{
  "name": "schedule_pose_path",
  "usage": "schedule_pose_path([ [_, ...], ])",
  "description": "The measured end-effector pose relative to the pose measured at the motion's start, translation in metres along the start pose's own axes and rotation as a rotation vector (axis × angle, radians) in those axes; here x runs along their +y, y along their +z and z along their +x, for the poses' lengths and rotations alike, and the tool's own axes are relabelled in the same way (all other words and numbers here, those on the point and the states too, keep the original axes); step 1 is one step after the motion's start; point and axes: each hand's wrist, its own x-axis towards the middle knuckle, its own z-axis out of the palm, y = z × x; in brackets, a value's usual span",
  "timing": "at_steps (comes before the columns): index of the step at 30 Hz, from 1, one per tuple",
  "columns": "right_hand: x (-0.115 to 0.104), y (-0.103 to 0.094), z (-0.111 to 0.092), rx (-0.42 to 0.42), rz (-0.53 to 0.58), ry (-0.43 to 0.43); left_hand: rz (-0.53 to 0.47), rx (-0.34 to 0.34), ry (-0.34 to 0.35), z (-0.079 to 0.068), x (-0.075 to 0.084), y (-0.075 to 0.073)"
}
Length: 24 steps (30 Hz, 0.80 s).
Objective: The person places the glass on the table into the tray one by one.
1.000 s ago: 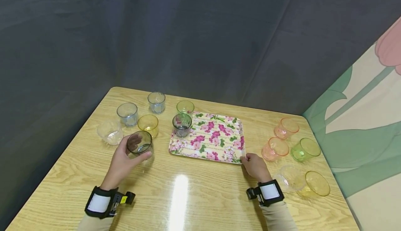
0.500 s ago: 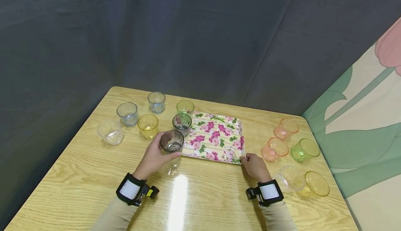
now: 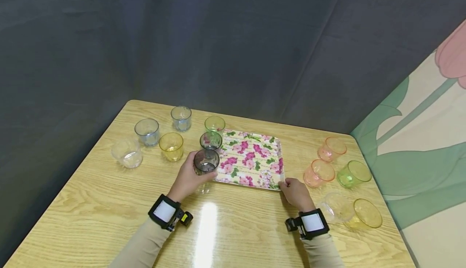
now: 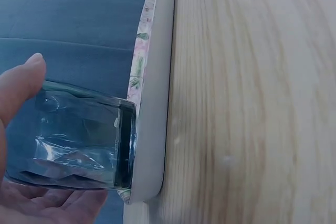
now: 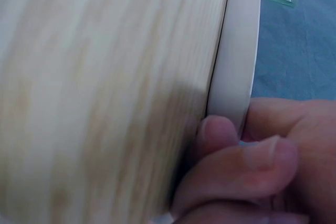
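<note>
In the head view my left hand [image 3: 187,182] grips a smoky grey glass cup [image 3: 206,163] at the near-left corner of a floral tray [image 3: 251,161]. Seen from the left wrist, the cup [image 4: 79,137] is upright with its base at the tray's rim [image 4: 149,103]; whether it touches the tray I cannot tell. Just behind it on the tray stands another grey cup [image 3: 211,138]. A green cup [image 3: 214,123] is at the tray's back-left corner. My right hand [image 3: 296,193] pinches the tray's near-right corner, its thumb and fingers around the rim [image 5: 236,51].
Left of the tray stand a yellow cup [image 3: 171,148], two bluish cups [image 3: 147,132] and a clear cup [image 3: 127,155]. On the right are two pink cups [image 3: 319,174], a green cup [image 3: 354,175], a clear cup [image 3: 335,207] and a yellow cup [image 3: 365,214].
My left hand has carried the grey cup rightward from beside the yellow cup to the tray's near-left corner. The right hand and the tray have stayed put.
</note>
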Motion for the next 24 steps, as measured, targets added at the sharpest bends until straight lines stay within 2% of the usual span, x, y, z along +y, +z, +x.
schedule_pose_path([
  [17, -0.0012, 0.0020, 0.0016, 0.007, -0.010, 0.008, 0.109, 0.062, 0.005, 0.0048, -0.0020, 0.0078],
  [24, -0.0008, 0.0012, 0.0008, 0.001, 0.000, 0.004, 0.085, 0.054, 0.003, 0.0054, -0.0051, 0.0085],
])
